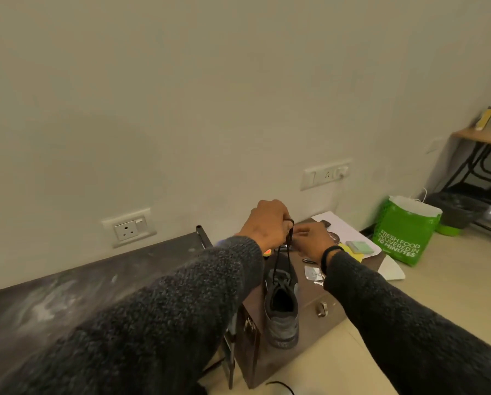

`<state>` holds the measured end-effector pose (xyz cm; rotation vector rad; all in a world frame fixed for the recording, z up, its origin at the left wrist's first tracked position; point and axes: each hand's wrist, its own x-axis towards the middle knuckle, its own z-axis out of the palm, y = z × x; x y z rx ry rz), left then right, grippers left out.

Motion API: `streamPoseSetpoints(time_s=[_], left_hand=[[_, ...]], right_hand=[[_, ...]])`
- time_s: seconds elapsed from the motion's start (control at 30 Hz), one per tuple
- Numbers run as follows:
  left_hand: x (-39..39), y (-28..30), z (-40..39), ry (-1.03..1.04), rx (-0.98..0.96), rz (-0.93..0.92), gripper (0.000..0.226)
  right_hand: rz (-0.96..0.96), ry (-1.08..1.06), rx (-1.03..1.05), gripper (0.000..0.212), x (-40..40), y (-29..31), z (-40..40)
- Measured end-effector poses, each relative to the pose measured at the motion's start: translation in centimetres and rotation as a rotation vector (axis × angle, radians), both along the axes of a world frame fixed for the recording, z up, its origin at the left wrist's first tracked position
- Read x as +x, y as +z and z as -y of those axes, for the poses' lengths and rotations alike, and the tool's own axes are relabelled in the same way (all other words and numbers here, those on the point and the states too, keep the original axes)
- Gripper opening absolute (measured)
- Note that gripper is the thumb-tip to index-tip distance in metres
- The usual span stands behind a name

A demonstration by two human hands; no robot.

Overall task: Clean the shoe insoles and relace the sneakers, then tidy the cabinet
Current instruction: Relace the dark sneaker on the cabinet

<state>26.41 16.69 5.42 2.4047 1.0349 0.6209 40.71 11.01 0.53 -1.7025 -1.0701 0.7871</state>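
A grey sneaker stands on a low brown cabinet, heel toward me. Two strands of its black lace run up from the eyelets. My left hand is raised above the shoe and grips the upper ends of the lace in curled fingers. Just right of it, my right hand pinches the lace near the same spot. Both arms wear dark knitted sleeves, and a black band circles the right wrist.
Papers, a green pad and small scraps lie on the cabinet behind the shoe. A dark marbled table is at left. A green carrier bag stands on the floor at right, beside a desk frame.
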Motion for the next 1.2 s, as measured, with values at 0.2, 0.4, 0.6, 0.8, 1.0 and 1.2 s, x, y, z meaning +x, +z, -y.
streamPoseSetpoints(time_s=[0.2, 0.4, 0.6, 0.8, 1.0, 1.2], left_hand=[[0.5, -2.9, -1.7, 0.243, -0.187, 0.12, 0.03], [0.4, -7.6, -2.0, 0.497, -0.767, 0.362, 0.016], [-0.1, -11.8, 2.3, 0.418, -1.374, 0.383, 0.015], [0.9, -13.9, 3.9, 0.384, -1.691, 0.553, 0.028], [-0.4, -15.2, 2.6, 0.37, -1.819, 0.561, 0.022], [0.2, -14.7, 1.9, 0.375, -1.621, 0.433, 0.032]], right_hand=[[-0.534, 0.411, -0.214, 0.036, 1.1, -1.9, 0.3], [-0.466, 0.444, -0.289, 0.036, 2.8, -1.6, 0.6], [0.628, 0.543, -0.252, 0.026, 1.4, -0.7, 0.8], [0.967, 0.529, -0.154, 0.017, -2.7, -2.6, 3.2], [0.623, 0.327, 0.045, 0.01, -2.1, -8.3, 7.6], [0.165, 0.18, -0.08, 0.008, -1.9, -13.0, 7.8]])
